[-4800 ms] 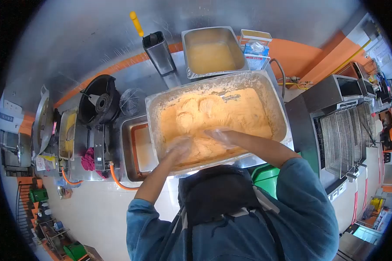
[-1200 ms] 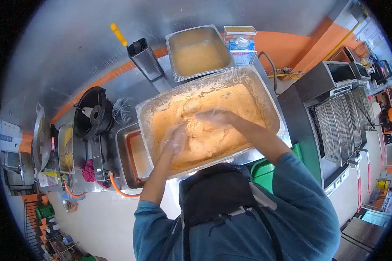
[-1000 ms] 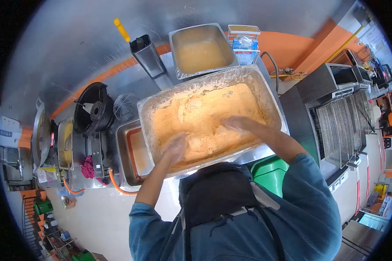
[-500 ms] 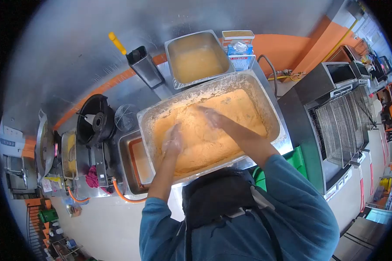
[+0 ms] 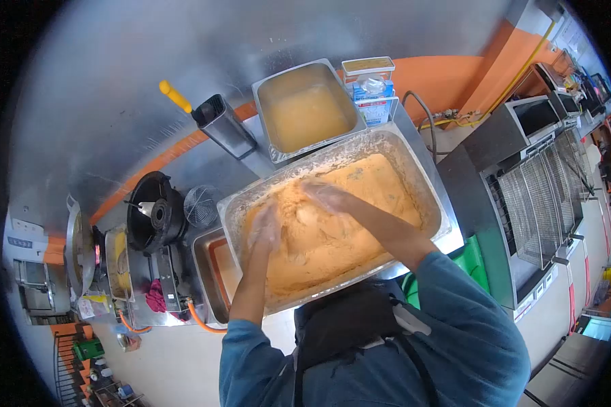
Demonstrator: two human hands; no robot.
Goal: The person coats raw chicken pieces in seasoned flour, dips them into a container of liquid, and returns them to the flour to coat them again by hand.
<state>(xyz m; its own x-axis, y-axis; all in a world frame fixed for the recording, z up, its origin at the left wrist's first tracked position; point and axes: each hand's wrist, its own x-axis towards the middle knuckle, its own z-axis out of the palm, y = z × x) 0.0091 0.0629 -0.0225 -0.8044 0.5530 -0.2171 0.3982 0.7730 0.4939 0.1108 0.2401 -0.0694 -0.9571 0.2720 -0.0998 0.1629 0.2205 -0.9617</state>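
A large metal tray (image 5: 424,183) holds orange-tinted flour (image 5: 360,234). Near the tray's left side, my left hand (image 5: 265,225) touches the flour, its fingers pointing away from me. My right hand (image 5: 324,197) lies in the flour at the back left, with its fingers stretched out. Both hands look whitish, and a pale lump of the floury mass (image 5: 307,216) shows between and in front of them. Whether anything lies beneath the palms is hidden.
Behind stands a deeper pan (image 5: 305,112) with cloudy yellowish liquid, beside a blue box (image 5: 373,102). A knife holder (image 5: 227,129), a wire strainer (image 5: 201,206) and a black burner (image 5: 157,213) are at left. Fryer baskets (image 5: 536,203) hang at right; a green bin (image 5: 470,264) stands below.
Both hands moved from the near side of the tray to its back left, and the flour between them has been pushed about. The whole view has shifted slightly.
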